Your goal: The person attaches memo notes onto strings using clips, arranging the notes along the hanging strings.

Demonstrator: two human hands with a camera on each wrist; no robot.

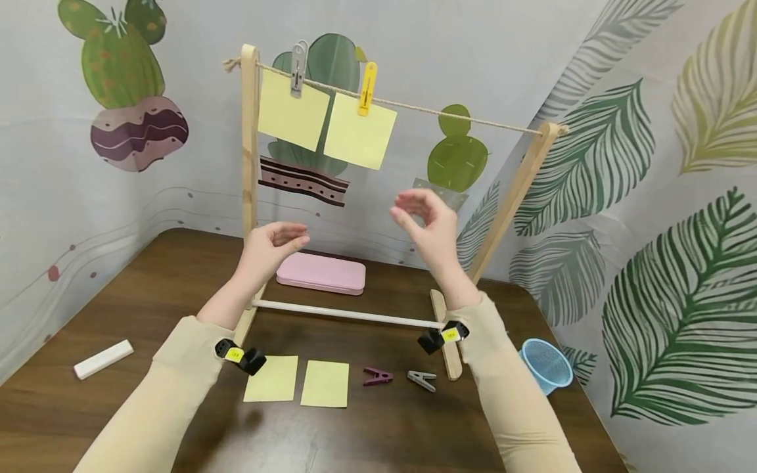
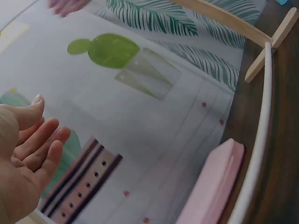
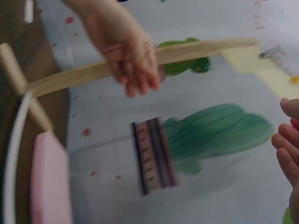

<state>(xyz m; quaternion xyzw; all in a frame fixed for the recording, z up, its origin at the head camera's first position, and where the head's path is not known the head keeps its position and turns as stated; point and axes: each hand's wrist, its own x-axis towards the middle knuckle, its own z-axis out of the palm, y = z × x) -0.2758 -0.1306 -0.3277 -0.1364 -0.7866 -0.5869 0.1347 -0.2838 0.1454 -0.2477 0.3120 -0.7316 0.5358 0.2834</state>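
Both hands are in the air in front of a wooden frame with a rope (image 1: pixel 449 113) strung across its top. My left hand (image 1: pixel 271 246) holds nothing, its fingers loosely bent beside the left post. Below the hung notes is my right hand (image 1: pixel 432 226), also holding nothing, with thumb and fingers apart in a loose curve. A grey clothespin (image 1: pixel 298 69) fixes one yellow sticky note (image 1: pixel 291 112) to the rope, and a yellow clothespin (image 1: pixel 367 89) fixes another note (image 1: pixel 358 135). In the left wrist view the left fingers (image 2: pixel 44 144) are relaxed.
On the table lie two yellow notes (image 1: pixel 278 381), a purple clothespin (image 1: pixel 377 376) and a grey one (image 1: pixel 422 380). A pink case (image 1: pixel 321 273) sits behind the white crossbar (image 1: pixel 349 315). At left is a white bar (image 1: pixel 104 359); at right, a blue basket (image 1: pixel 547 366).
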